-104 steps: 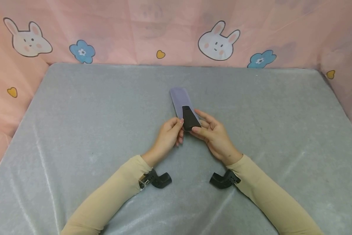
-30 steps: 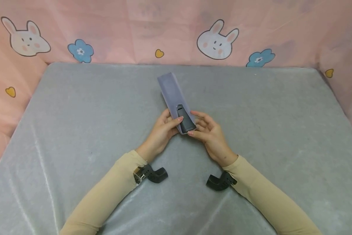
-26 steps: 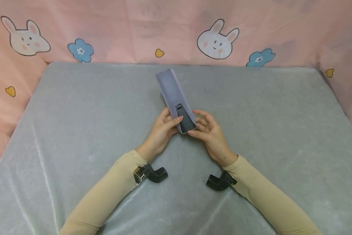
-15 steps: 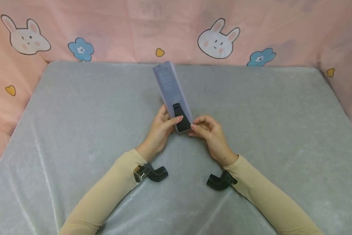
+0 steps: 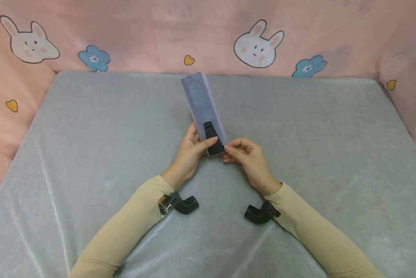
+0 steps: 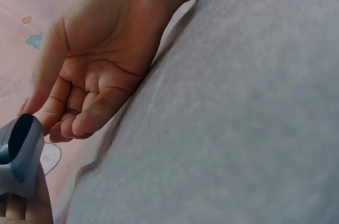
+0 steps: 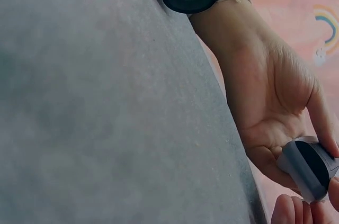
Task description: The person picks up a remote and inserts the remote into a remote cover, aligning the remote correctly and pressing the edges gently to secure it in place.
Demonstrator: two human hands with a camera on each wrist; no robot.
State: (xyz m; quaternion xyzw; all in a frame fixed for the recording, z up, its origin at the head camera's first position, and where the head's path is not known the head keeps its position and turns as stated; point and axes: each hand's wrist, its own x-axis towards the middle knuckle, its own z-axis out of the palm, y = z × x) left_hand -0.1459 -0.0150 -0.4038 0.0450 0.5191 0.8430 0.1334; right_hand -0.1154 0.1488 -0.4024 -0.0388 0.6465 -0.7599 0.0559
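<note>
- your left hand grips the long, narrow, smooth lavender object at its near end: the thumb lies across the top, and the other fingers go to its left side and underneath.
- under that thumb is the object's black, tapered panel, its narrower end pointing away from your fingers.
- your right hand has thumb and index finger together, pinching the near right corner of the object, just beside the panel's wide end; the remaining fingers are curled in.
- the object runs from between your two hands to well beyond your fingertips, leaning left, with faint pale lettering toward its far end, too small to read.
- below and all around your fingers spreads the grey, velvety cloth-covered table.
- behind your fingers, at the wrists, are two curved black mounts, beside the ends of your beige fabric sleeves.
- far ahead of your fingers hangs a pink cloth backdrop printed with white rabbits, blue flowers and yellow hearts.
</note>
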